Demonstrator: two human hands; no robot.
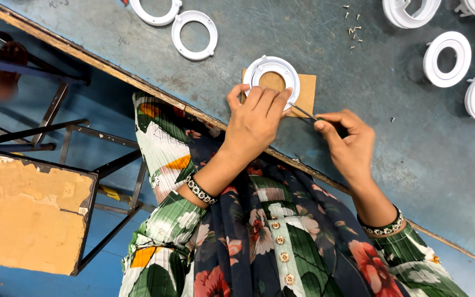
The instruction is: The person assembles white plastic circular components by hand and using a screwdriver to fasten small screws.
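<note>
Floral green-navy dress (259, 231), gold buttons (281, 256), 2 beaded bracelets (200, 190).

Around the white ring housing (273, 77) on its brown cardboard square (306, 93), the blue-grey tabletop (391, 159) lies bare from three to five o'clock, giving wide passage there. At eleven o'clock two white rings (193, 34) block the way, and at one o'clock a scatter of small screws (353, 30) lies near. Toward two and three o'clock, well apart, a cluster of white ring housings (446, 58) crowds the table's far part; the wooden table edge (138, 82) bounds eight o'clock.
</note>
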